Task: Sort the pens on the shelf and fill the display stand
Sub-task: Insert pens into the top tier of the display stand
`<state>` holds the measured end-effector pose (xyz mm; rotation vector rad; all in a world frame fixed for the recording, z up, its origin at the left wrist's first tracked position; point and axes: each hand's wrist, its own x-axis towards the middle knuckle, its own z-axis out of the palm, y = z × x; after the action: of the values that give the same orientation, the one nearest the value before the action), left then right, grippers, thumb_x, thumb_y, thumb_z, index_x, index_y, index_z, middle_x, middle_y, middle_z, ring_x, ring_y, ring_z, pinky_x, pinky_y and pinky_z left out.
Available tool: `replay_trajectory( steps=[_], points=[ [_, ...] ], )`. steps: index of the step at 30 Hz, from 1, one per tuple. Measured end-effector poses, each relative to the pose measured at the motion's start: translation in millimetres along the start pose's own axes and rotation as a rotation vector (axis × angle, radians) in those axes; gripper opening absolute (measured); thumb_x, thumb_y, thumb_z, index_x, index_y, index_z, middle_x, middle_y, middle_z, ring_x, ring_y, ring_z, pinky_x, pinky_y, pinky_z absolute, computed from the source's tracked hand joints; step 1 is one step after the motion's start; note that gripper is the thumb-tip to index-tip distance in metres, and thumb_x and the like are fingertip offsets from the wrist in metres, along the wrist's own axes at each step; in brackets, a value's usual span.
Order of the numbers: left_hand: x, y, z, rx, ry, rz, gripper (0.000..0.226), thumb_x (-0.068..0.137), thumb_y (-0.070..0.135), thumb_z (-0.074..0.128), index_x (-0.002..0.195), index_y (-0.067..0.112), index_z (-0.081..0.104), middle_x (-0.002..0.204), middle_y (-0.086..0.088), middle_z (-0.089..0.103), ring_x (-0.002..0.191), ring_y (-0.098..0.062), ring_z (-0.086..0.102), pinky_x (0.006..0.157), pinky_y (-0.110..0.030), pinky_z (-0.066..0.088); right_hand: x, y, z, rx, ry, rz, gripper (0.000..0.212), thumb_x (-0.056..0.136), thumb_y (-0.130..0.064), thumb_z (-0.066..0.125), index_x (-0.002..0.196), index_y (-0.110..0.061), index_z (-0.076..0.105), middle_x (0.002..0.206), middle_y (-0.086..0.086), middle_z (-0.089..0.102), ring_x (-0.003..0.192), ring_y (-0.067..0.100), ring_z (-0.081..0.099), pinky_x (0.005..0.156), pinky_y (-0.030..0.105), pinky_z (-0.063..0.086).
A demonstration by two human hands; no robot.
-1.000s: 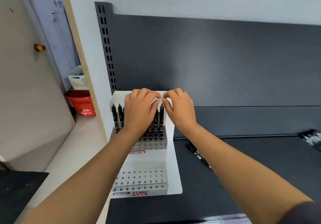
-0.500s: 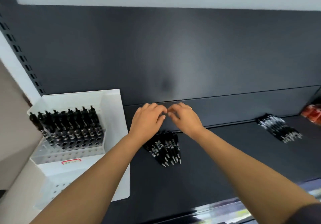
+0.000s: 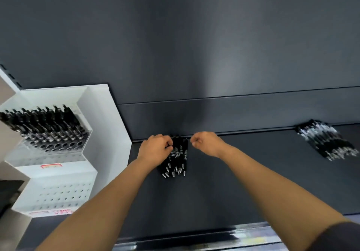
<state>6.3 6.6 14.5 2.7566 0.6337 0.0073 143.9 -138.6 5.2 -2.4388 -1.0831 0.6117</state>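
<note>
Left hand (image 3: 155,149) fingers grasp the black pen pile (image 3: 177,161) on the shelf (image 3: 253,172), near the display stand (image 3: 109,133). Right hand (image 3: 206,143) clenched beside it, seemingly empty. Risk: one-sided grip on loose pens may let several slip and scatter.

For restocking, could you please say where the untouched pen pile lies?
Head view: the pen pile lies far right on the shelf, beyond the right hand.
</note>
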Motion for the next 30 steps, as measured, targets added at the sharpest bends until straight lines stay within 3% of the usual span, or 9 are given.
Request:
replay_trajectory(
  steps=[4, 13, 19, 24, 30],
  points=[
    [10.6, -1.5, 15.7, 0.008, -0.051, -0.025, 0.024, 0.090, 0.031, 0.052, 0.113, 0.026, 0.060, 0.113, 0.001, 0.059, 0.110, -0.022, 0.053, 0.092, -0.035, 0.044, 16.9, 11.0, 16.7, -0.011, -0.089, 0.028, 0.030, 0.096, -0.023, 0.051, 0.123, -0.017, 0.061, 0.128, 0.003, 0.059, 0.117, 0.021, 0.053, 0.099, 0.030, 0.042],
    [45.1, -9.4, 37.9, -0.019, -0.099, -0.014, 0.031, 0.091, 0.031, 0.053, 0.120, 0.025, 0.058, 0.119, -0.001, 0.055, 0.115, -0.021, 0.050, 0.094, -0.038, 0.043, 52.0, 12.6, 42.5, -0.065, -0.140, 0.056, 0.034, 0.095, -0.019, 0.049, 0.128, -0.019, 0.058, 0.133, 0.004, 0.056, 0.124, 0.022, 0.048, 0.104, 0.030, 0.038],
    [65.9, -10.3, 46.9, 0.024, -0.106, 0.029, 0.033, 0.093, 0.033, 0.050, 0.125, 0.026, 0.054, 0.124, -0.001, 0.050, 0.116, -0.023, 0.046, 0.096, -0.036, 0.040, 61.8, 10.0, 51.8, -0.106, -0.168, 0.095, 0.028, 0.096, -0.020, 0.042, 0.117, -0.019, 0.061, 0.118, 0.013, 0.058, 0.122, 0.023, 0.041, 0.094, 0.032, 0.040],
    [78.2, -1.5, 51.9, 0.222, -0.076, -0.021, 0.035, 0.091, 0.046, 0.047, 0.117, 0.026, 0.057, 0.123, -0.001, 0.048, 0.115, -0.024, 0.043, 0.092, -0.037, 0.034, 56.3, 11.9, 48.2, -0.156, -0.101, 0.134, 0.020, 0.092, -0.022, 0.054, 0.109, -0.015, 0.059, 0.116, 0.015, 0.049, 0.107, 0.035, 0.053, 0.089, 0.036, 0.046],
    [92.3, 11.0, 66.0, 0.375, -0.106, -0.022, 0.047, 0.085, 0.057, 0.049, 0.115, 0.022, 0.059, 0.121, -0.001, 0.046, 0.114, -0.025, 0.041, 0.092, -0.040, 0.031, 47.3, 13.9, 50.5, -0.164, -0.011, 0.167, 0.021, 0.088, -0.004, 0.048, 0.109, -0.007, 0.049, 0.113, 0.019, 0.050, 0.100, 0.039, 0.055, 0.077, 0.037, 0.043]
  ],
)
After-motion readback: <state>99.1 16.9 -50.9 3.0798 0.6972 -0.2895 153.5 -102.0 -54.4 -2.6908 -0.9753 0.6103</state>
